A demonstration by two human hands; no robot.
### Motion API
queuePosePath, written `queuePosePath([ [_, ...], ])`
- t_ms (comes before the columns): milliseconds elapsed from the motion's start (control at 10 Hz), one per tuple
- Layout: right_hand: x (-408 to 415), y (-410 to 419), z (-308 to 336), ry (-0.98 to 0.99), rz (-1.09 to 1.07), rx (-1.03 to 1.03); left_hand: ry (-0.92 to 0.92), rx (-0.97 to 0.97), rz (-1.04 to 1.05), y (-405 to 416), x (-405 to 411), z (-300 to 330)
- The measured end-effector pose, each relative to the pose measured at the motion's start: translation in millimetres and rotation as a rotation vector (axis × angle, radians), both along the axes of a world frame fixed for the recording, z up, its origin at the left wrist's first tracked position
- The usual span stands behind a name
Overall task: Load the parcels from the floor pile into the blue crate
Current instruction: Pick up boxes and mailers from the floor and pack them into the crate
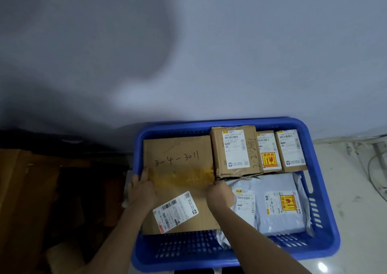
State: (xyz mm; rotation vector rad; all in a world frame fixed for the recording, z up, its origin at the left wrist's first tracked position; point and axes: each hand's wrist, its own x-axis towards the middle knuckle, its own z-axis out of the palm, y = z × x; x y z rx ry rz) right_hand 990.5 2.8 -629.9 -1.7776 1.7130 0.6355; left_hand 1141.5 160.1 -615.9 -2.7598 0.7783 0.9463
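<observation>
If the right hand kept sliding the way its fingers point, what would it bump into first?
Probably the dented brown box just beyond the right hand, at the crate's far side; depth is hard to judge here.

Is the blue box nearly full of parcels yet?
Nearly. Three small cartons and grey mailer bags already sit in the blue crate. Both hands, left hand and right hand, are setting down the big flat carton. More cardboard lies in the dark beside it.
</observation>
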Motion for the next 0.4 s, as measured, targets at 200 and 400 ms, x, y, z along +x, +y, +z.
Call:
queuePosePath([
  [200,-3.4,-6.4,9.5,-0.055,0.108,0.053,0.085,0.06,-0.046,9.3,1.4,3.3],
  [400,-38.0,-3.4,21.1,-0.279,0.229,-0.07,0.11,-0.048,0.101,13.6,-17.8,25.4],
])
